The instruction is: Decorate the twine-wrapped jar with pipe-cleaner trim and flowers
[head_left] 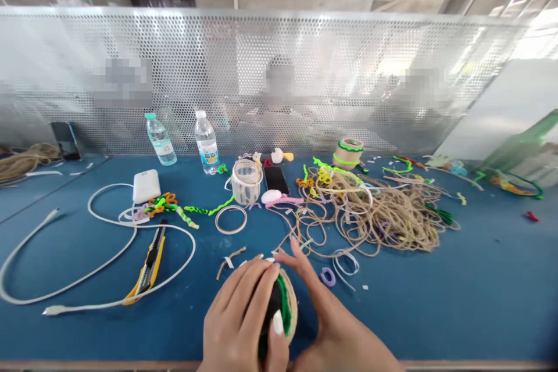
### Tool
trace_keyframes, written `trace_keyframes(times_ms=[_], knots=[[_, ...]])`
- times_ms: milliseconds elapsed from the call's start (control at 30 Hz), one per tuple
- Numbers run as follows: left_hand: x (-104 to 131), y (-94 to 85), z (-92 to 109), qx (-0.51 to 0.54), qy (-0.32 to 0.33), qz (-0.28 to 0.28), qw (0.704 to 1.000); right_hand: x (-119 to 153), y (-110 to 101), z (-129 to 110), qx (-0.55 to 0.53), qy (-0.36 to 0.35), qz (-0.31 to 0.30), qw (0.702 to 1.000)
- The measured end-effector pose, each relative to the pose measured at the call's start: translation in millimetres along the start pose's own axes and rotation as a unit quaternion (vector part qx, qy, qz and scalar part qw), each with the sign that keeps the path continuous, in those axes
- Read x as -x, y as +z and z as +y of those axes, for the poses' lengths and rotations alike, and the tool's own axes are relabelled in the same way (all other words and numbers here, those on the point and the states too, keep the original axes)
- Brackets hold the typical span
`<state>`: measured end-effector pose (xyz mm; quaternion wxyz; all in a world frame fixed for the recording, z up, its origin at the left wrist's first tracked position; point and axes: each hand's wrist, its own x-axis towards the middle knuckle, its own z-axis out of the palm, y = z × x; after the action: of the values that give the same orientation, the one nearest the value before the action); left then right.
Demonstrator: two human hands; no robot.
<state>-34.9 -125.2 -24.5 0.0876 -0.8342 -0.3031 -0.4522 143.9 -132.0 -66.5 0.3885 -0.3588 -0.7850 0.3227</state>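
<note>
At the table's near edge my left hand is closed over a round container wrapped in twine. A green fuzzy pipe-cleaner ring runs around its dark end, which lies tilted to the right. My fingers and thumb cover much of the container. Beside it, my right hand has its fingers stretched out. Their tips are close to the container's far side, and blue table shows between palm and container. Whether those fingertips touch it I cannot tell. Just beyond are a short piece of twine and a purple pipe-cleaner curl.
A heap of loose twine spreads on the right. A clear jar, a phone and another twine-wrapped container stand or lie behind. On the left are a yellow utility knife, a white cable, and two water bottles.
</note>
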Motion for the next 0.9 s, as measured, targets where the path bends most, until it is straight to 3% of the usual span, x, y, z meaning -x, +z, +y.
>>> trace_keyframes(times_ms=[67, 133, 200, 233, 333, 400, 433, 467, 500, 567, 600, 700, 733, 767, 833, 900], knots=[[12, -5.8, -1, 0.038, -0.02, 0.012, 0.999, -4, 3, -3, 0.089, -0.035, -0.008, 0.995], [22, -13.6, -6, 0.123, -0.085, 0.057, 0.987, -11, 2, -10, 0.159, -0.091, 0.005, 0.983], [25, -23.7, -15, 0.234, -0.175, 0.106, 0.951, -19, -8, -18, 0.281, -0.168, 0.05, 0.944], [22, -28.9, -22, 0.287, -0.221, 0.115, 0.925, -24, -16, -22, 0.359, -0.22, 0.076, 0.904], [1, -38.2, -45, 0.416, -0.327, 0.021, 0.848, -45, -45, -26, 0.523, -0.392, 0.137, 0.745], [-23, -34.8, -57, 0.512, -0.354, -0.107, 0.776, -62, -60, -23, 0.551, -0.45, 0.138, 0.689], [-35, -30.3, -61, 0.557, -0.346, -0.168, 0.736, -71, -66, -20, 0.556, -0.458, 0.123, 0.682], [-47, -24.8, -65, 0.583, -0.347, -0.205, 0.705, -79, -71, -17, 0.555, -0.454, 0.09, 0.691], [-57, -18.9, -67, 0.592, -0.35, -0.217, 0.693, -85, -76, -13, 0.549, -0.442, 0.058, 0.707], [-75, -8.0, -71, 0.597, -0.356, -0.203, 0.69, -96, -85, -6, 0.533, -0.401, 0.058, 0.743], [-82, -3.6, -74, 0.595, -0.359, -0.186, 0.695, -101, -91, -3, 0.522, -0.371, 0.115, 0.759], [-99, 6.7, -87, 0.597, -0.362, -0.131, 0.704, -114, -109, -4, 0.421, -0.231, 0.392, 0.784], [-106, 10.2, -92, 0.597, -0.362, -0.115, 0.707, -119, -115, -6, 0.351, -0.172, 0.446, 0.805], [-114, 14.3, -98, 0.597, -0.359, -0.101, 0.71, -125, -119, -9, 0.264, -0.108, 0.459, 0.841], [-131, 24.8, -106, 0.597, -0.346, -0.076, 0.72, -139, -124, -16, 0.055, 0.024, 0.372, 0.926], [-151, 38.1, -111, 0.589, -0.33, -0.057, 0.736, -153, -124, -20, -0.125, 0.106, 0.225, 0.96]])
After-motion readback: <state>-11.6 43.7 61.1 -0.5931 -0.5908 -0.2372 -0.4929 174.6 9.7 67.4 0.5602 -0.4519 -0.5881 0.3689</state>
